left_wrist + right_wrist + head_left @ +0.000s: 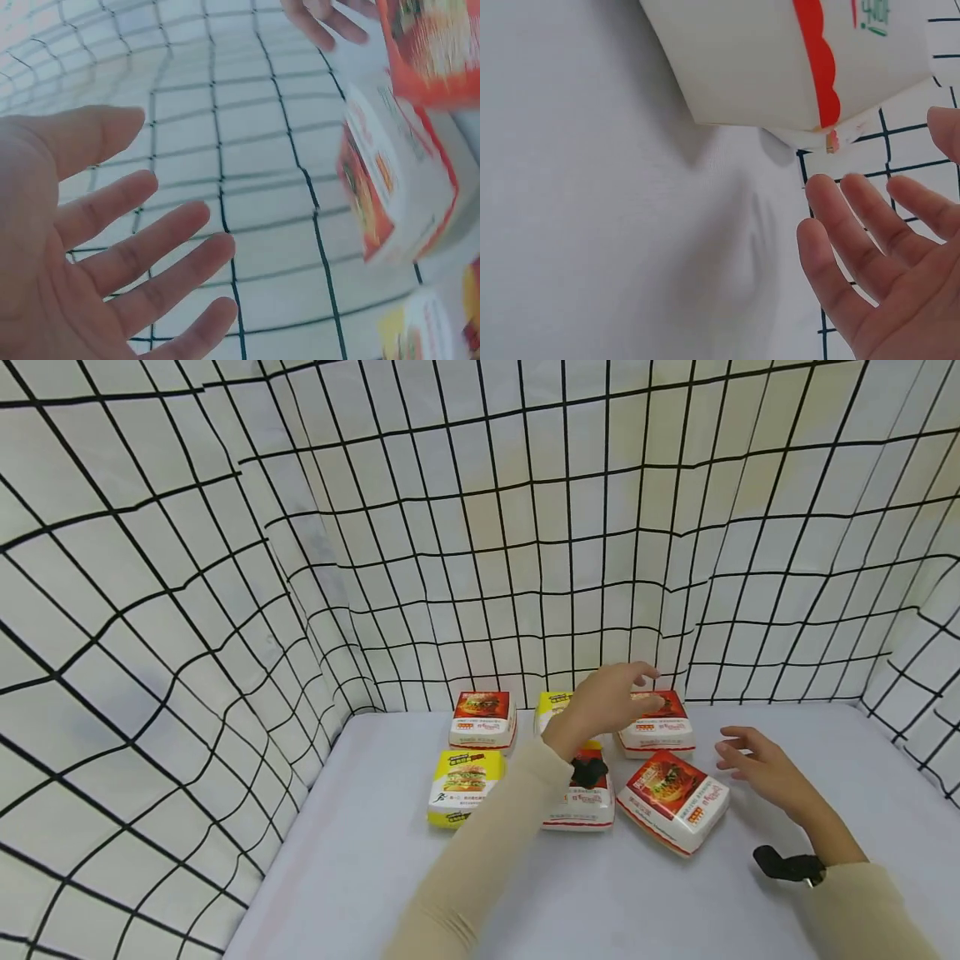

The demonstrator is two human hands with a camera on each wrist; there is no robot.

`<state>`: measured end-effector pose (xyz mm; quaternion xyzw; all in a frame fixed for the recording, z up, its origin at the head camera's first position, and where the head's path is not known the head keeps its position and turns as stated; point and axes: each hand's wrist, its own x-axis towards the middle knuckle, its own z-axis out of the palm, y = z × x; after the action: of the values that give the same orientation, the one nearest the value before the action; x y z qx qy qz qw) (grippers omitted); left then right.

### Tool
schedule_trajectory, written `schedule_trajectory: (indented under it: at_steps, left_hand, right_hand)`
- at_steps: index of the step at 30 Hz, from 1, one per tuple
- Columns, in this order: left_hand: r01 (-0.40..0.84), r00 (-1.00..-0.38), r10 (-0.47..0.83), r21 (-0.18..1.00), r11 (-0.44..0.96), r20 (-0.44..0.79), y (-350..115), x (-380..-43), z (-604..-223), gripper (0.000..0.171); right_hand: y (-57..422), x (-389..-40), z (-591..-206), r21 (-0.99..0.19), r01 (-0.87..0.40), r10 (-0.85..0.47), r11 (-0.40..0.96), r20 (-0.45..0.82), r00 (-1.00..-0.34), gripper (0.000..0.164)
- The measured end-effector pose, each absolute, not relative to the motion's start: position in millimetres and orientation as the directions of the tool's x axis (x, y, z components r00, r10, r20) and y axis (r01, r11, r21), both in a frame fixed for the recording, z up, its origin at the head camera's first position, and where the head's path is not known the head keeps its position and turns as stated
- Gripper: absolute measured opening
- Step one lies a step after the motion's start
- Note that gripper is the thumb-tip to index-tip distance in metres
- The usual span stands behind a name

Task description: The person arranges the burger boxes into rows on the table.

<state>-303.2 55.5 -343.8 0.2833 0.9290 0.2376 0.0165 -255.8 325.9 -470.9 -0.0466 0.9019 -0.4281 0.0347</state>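
My left hand (604, 700) hovers over the back row of burger boxes, fingers spread and holding nothing. Beneath its fingertips is the back right red-and-white box (656, 737); the left wrist view shows a gap between hand and boxes. To the right of the tilted front right red-and-white box (672, 802), my right hand (767, 770) is held with its fingers apart, touching nothing. A white box side with a red scalloped band (825, 67) shows up close in the right wrist view. My left arm partly hides the front middle red box (581, 814) and the back middle yellow box (553, 702).
A red-and-white box (483, 720) stands at the back left, a yellow-and-white box (465, 781) in front of it. The boxes stand on a white tabletop (337, 860). White walls with black grid netting (480, 527) rise behind and at both sides.
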Motion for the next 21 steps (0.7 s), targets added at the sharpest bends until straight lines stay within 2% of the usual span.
schedule_trajectory:
  at_steps: [6, 9, 18, 21]
  left_hand:
    - [0.611, -0.790, 0.527, 0.479, 0.630, 0.315, 56.1, -252.9, -360.5, 0.031]
    - [0.636, -0.772, 0.510, 0.474, 0.609, 0.380, 58.7, -234.3, -375.7, 0.027]
    - [0.627, -0.761, 0.460, 0.337, 0.702, 0.457, 65.5, -212.0, -421.0, 0.024]
    - [0.613, -0.764, 0.465, 0.279, 0.739, 0.447, 66.5, -207.8, -432.7, 0.025]
  right_hand:
    - [333.5, -237.4, -475.6, -0.785, -0.077, -0.114, 0.614, 0.009, -0.993, 0.062]
    - [334.0, -231.0, -479.3, -0.793, -0.088, -0.122, 0.603, 0.017, -0.992, 0.060]
    - [335.4, -218.9, -488.7, -0.806, -0.114, -0.127, 0.580, 0.049, -0.991, 0.054]
    - [333.2, -217.4, -491.3, -0.808, -0.115, -0.132, 0.579, 0.046, -0.990, 0.053]
